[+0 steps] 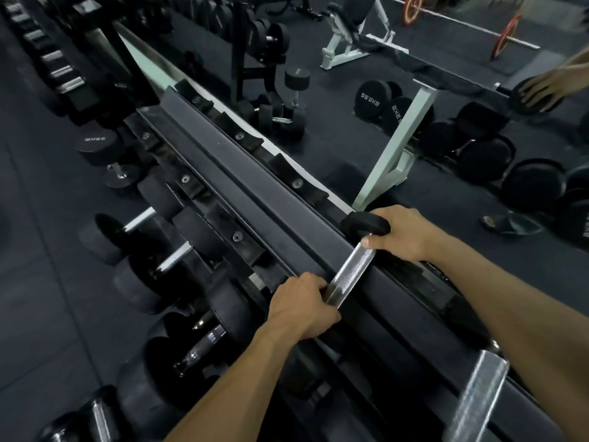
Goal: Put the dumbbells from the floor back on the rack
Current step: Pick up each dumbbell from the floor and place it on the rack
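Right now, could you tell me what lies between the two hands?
In the head view, only the dumbbell's bare knurled handle spans from the left hand to the right hand.

Two bare forearms reach in from the lower edge, with no sleeve, watch, band or glove on either. The left hand (301,306) and the right hand (401,234) are ringless, with a short, plain thumbnail on the right.

A dumbbell (349,269) lies across the rack (242,199), more dumbbells (471,145) on the floor behind.
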Tool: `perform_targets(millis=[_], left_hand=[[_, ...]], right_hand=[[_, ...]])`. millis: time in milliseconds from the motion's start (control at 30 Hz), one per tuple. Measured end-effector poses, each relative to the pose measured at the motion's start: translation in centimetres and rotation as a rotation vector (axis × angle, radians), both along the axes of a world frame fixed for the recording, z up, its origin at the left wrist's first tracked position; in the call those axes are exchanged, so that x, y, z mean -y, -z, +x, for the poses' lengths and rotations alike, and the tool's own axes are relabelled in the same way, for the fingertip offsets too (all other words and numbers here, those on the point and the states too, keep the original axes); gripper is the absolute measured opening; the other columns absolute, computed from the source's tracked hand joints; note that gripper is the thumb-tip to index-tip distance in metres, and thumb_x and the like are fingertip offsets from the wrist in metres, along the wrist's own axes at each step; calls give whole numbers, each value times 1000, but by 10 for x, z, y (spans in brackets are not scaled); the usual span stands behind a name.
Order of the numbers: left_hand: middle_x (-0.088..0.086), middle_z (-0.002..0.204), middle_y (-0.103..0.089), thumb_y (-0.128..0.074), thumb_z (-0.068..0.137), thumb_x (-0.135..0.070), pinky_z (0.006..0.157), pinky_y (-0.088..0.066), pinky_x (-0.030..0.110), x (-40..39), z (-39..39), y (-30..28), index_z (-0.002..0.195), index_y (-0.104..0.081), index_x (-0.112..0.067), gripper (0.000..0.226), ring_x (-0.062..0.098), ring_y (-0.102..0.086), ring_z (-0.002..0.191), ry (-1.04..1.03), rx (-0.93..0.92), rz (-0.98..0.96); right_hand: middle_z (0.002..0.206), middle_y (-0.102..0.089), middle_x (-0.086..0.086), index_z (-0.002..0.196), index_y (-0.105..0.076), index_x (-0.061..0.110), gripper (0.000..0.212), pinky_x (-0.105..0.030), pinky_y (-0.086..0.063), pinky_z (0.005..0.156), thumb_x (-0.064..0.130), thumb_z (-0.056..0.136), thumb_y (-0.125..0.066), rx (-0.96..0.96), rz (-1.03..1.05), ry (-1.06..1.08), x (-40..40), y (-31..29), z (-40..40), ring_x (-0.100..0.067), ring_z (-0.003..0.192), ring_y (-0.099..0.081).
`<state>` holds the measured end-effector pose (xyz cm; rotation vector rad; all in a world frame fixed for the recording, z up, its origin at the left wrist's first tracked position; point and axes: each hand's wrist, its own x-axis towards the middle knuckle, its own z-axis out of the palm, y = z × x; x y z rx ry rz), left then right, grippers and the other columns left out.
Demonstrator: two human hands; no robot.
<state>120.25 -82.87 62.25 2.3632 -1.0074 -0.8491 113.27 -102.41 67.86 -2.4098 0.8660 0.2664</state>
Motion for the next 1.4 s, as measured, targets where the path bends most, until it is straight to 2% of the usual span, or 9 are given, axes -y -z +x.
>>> perform_targets(millis=[167,333,467,567,633,833,967,1200,1400], left_hand=[[-8,69,-61,-76,66,-37,59,-39,27,-1,5,4,68,-55,-29,22,16,-60,75,-4,-9,21],[-10,77,-62,-71,73,-38,64,-40,26,-8,1,-3,85,-63,-26,19,14,-57,77,-39,113,-92],[-12,93,-67,-63,82,-47,77,-49,30,-22,3,-7,98,-66,-28,25,11,-61,90,-149,156,-205],[-14,97,-66,-61,84,-52,79,-50,29,-41,10,-6,99,-67,-30,27,8,-61,92,-201,146,-216],[-11,96,-67,-59,86,-51,78,-51,30,-59,17,-5,98,-68,-28,28,10,-62,91,-240,136,-224],[-3,101,-62,-57,88,-51,75,-50,33,-137,38,-2,109,-63,-26,33,19,-62,93,-344,212,-118],[-1,102,-63,-56,88,-52,75,-53,35,-205,45,6,105,-61,-25,32,21,-63,93,-441,211,-50],[-4,118,-60,-52,91,-51,84,-51,33,-363,36,31,122,-57,-25,40,18,-61,105,-667,189,44],[-4,122,-58,-49,92,-50,84,-50,33,-497,13,77,129,-53,-26,44,17,-59,108,-796,105,133]], right_hand=[[89,-67,-1,97,-65,29,17,-39,-56,83,36,84,-73,-39,-6,8,0,-3,6,-19,84,-65],[89,-67,-1,92,-62,28,22,-42,-56,84,46,82,-70,-89,-95,11,-7,-9,6,-21,84,-66],[99,-67,3,113,-62,28,41,-43,-54,85,52,80,-66,-52,-217,-36,-21,-23,13,-23,96,-64],[124,-59,-7,137,-51,20,64,-44,-50,92,55,85,-62,-39,-319,-135,-40,-32,31,-29,113,-58],[128,-54,-12,140,-48,17,65,-46,-48,95,55,88,-59,-11,-392,-208,-60,-35,46,-33,119,-54],[136,-50,-11,144,-41,18,65,-46,-45,99,54,91,-54,-10,-416,-495,-156,-27,97,-33,127,-47],[139,-48,-10,146,-39,19,65,-45,-44,100,52,92,-54,-22,-406,-638,-231,-14,129,-32,127,-46],[135,-51,-8,143,-44,20,63,-47,-44,101,50,89,-57,-8,-330,-837,-383,18,165,-31,127,-47],[140,-47,-6,148,-36,21,65,-45,-43,102,48,92,-55,-74,-293,-994,-524,74,175,-29,129,-45]])
